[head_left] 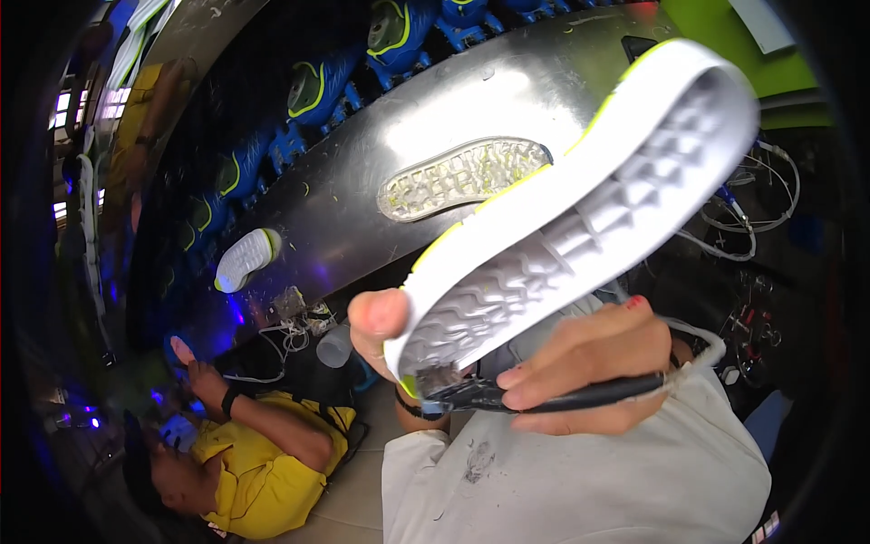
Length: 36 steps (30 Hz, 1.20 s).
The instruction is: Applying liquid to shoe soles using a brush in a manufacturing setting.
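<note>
My left hand point(376, 317) grips the near left end of a white shoe sole point(517, 231) with a lime-green edge. Its thumb shows at the rim, while the fingers are mostly hidden behind. The sole slants up to the right, its hollow, ridged inner side facing me. Wrapped round a black-handled brush point(566, 396) is my right hand point(598, 358). The dark, crusted brush head point(439, 375) is at the sole's lower left end; whether it touches cannot be made out. A pale hose point(702, 340) trails from the handle.
Beyond the sole, a metal table point(362, 245) carries a grey sole-shaped mould point(462, 177) and another white sole point(246, 258). Several blue shoes point(317, 91) line its far side. A co-worker in yellow point(272, 462) sits at left. Hoses and cables point(752, 208) hang at right.
</note>
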### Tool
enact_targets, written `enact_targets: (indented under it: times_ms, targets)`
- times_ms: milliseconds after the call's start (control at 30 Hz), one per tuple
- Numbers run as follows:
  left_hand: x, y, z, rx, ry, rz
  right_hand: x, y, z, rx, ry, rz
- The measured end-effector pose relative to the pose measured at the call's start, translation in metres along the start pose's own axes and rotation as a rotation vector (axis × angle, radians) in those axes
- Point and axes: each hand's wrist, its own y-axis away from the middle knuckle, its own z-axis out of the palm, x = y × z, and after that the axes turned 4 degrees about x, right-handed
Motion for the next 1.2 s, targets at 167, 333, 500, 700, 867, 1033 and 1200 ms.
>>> enact_targets:
  times_ms: [167,333,500,700,867,1033,1200]
  targets:
    - [0.009,-0.041,0.028,-0.016,-0.085,0.085,0.020,0.003,-0.011,0.181,-0.277,0.289]
    - [0.019,-0.045,0.026,0.372,-0.317,0.114,0.013,-0.009,0.003,-0.143,-0.105,0.181]
    - [0.011,-0.053,0.017,0.399,-0.005,0.261,0.036,-0.009,-0.033,0.277,-0.437,0.349]
    - [-0.022,-0.071,-0.009,0.439,-0.894,0.626,0.071,-0.009,-0.014,0.186,0.156,-0.215]
    - [-0.031,-0.111,0.018,0.198,-0.730,0.157,0.099,-0.043,-0.126,0.608,-0.460,0.322]
    - [-0.089,-0.188,0.034,0.343,-0.675,0.227,0.070,0.001,-0.127,0.534,0.318,-0.252]
    - [-0.118,-0.296,0.096,0.141,-0.679,0.320,0.030,0.055,-0.184,0.459,-0.601,0.011]
